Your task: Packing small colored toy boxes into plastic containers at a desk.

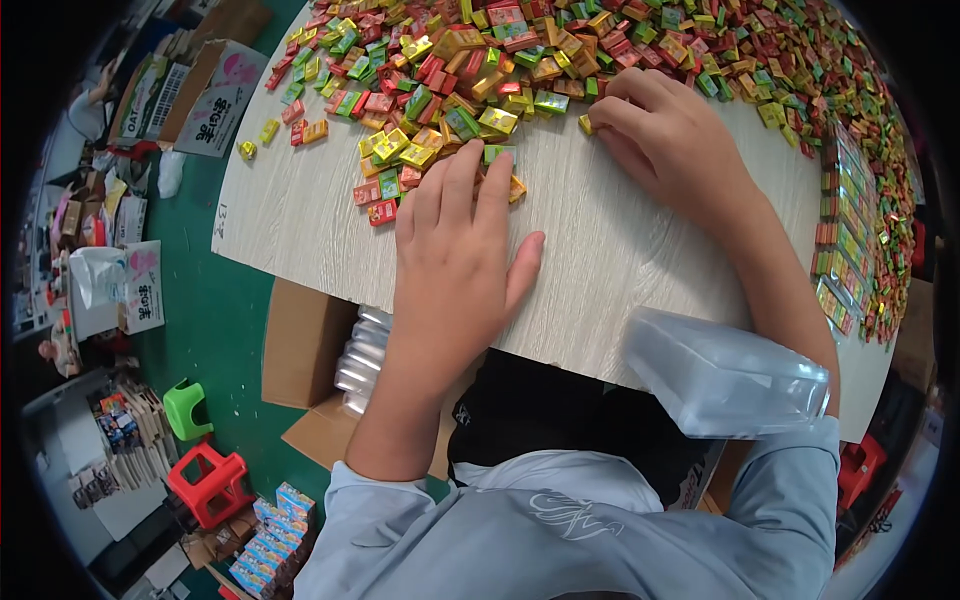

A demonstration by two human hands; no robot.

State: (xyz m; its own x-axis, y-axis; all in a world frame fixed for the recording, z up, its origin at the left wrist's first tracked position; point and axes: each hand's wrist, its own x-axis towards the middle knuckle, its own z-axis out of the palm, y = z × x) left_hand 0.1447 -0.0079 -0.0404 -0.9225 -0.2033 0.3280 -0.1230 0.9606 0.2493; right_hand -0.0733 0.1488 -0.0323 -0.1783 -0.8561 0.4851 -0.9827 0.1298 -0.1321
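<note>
Several small foil-wrapped candies (404,146) in red, yellow, green and orange lie in a cluster on the pale wooden table (590,250), at the near edge of a large heap of the same candies (500,60). My left hand (450,245) lies palm down over the cluster's right side, fingers stretched and thumb apart, fingertips among the candies. Farther right, my right hand (670,140) rests at the heap's edge with its fingers curled in. A yellow candy (586,124) shows by its index finger; the palm side is hidden.
A clear plastic box (730,370) stands at the table's near edge, by my right forearm. At the right are filled candy packs (845,220). Below the table, an open cardboard carton (305,345) holds clear plastic containers (363,360). Green (186,410) and red stools (210,484) stand on the floor.
</note>
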